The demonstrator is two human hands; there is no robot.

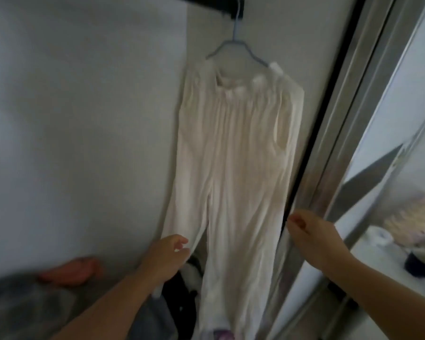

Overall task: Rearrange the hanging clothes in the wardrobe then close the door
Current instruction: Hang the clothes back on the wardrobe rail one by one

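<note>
Wardrobe wall (84, 119) behind; left hand (166, 256) fingers pinch trousers (233, 155) edge; right hand (309, 231) fingers pinch other edge.

You face pale grey walls (84, 119) meeting in a dim inside corner. To your right, a mirrored panel (390, 148) in a silver frame (353, 119) catches brighter daylight; blurred grey bedding (22, 307) and an orange item (69, 271) lie low left.

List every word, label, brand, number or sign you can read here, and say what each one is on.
None can be read.
The white tags at the waistband of the cream trousers, which hang on the hanger, are blurred; no print can be made out on them.
Nothing legible shows on the sliding door or on the blurred things at the bottom of the wardrobe.
</note>
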